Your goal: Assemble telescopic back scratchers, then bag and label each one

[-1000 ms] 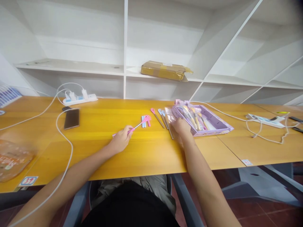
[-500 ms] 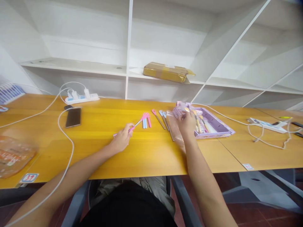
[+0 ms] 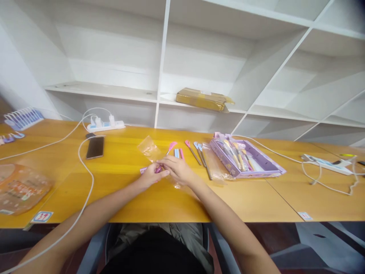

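My left hand (image 3: 149,176) is closed around the pink handle of a back scratcher (image 3: 172,146), whose claw head points away from me. Against it, my right hand (image 3: 178,170) pinches a clear plastic bag (image 3: 149,147) that spreads out behind and below the fingers. The hands cover most of the handle and the bag's middle. Just beyond lie short blue sleeves (image 3: 176,153) and a pink sleeve (image 3: 182,154). Farther right are a pink-headed scratcher (image 3: 193,152) and blue-headed scratchers (image 3: 202,154) with metal rods.
A purple box (image 3: 256,174) holds wrapped brushes (image 3: 238,156), with clear plastic wrapping (image 3: 215,165) beside it. To the left are a phone (image 3: 95,147), a power strip (image 3: 106,126), an orange bag (image 3: 24,190) and a loose white cable (image 3: 91,182). A cardboard parcel (image 3: 202,99) rests on the shelf.
My right hand has come left from the purple box to my left hand, bringing a clear plastic bag. The left hand still holds the pink back scratcher. The view has tilted up slightly.
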